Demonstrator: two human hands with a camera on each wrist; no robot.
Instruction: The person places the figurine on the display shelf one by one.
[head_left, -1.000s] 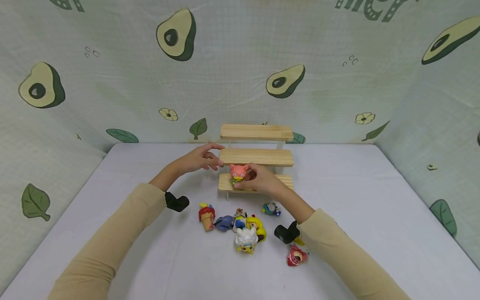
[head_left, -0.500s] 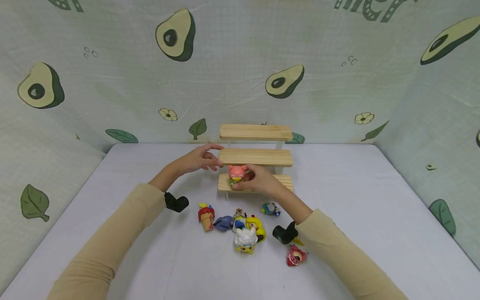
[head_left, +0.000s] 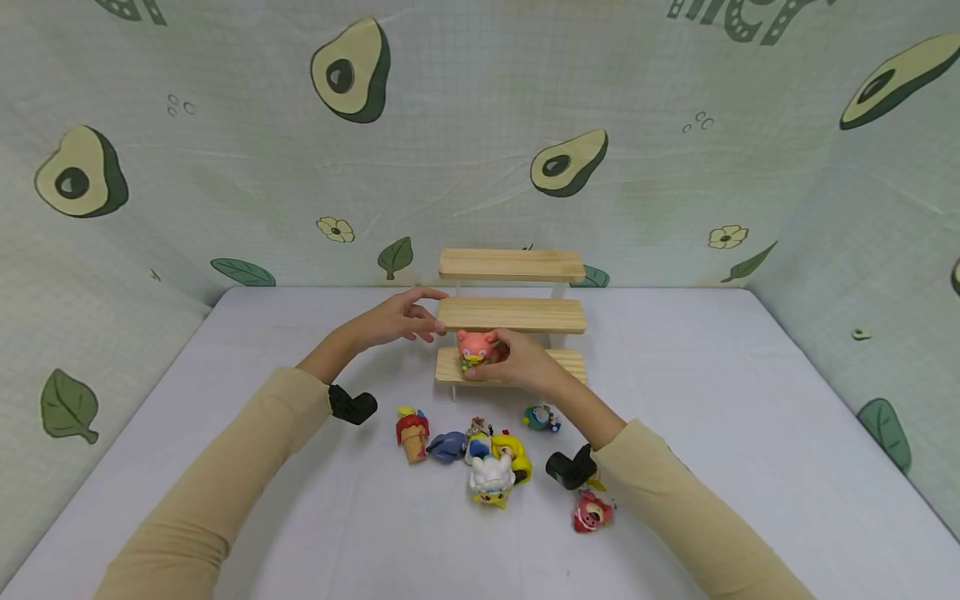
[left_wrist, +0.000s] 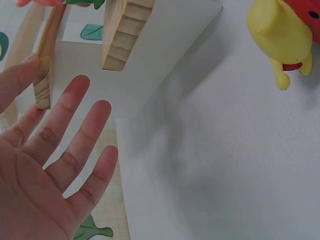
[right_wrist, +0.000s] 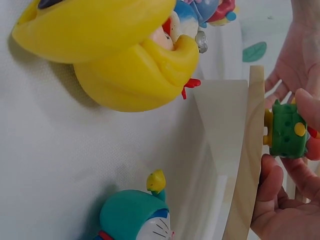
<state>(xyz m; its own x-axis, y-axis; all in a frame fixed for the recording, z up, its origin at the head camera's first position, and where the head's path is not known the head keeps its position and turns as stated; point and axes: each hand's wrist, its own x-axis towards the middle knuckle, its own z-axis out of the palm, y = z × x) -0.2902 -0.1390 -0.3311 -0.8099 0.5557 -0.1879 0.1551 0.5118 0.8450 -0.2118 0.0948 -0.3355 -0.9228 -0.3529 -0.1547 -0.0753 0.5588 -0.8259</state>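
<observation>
In the head view my left hand [head_left: 401,317] holds the left end of the middle shelf board [head_left: 517,315] between thumb and index finger; its other fingers are spread in the left wrist view [left_wrist: 65,160]. My right hand [head_left: 525,360] pinches a pink-headed figurine [head_left: 475,346] upright at the left part of the lowest board [head_left: 568,364]. In the right wrist view the figurine's green body [right_wrist: 287,131] has its yellow feet against the lowest board [right_wrist: 250,150], with fingers of my right hand [right_wrist: 290,180] around it.
Below the rack lie an ice-cream-cone figure [head_left: 413,437], a blue-grey one [head_left: 447,447], a white one [head_left: 492,477], a yellow one [head_left: 517,457] and a teal one [head_left: 540,417]. A red-pink figure [head_left: 592,511] lies near my right sleeve. The top board [head_left: 512,264] stands behind.
The pink-headed figurine and my right hand have shifted slightly left and down against the lowest board. My left hand has stayed at the middle board's end.
</observation>
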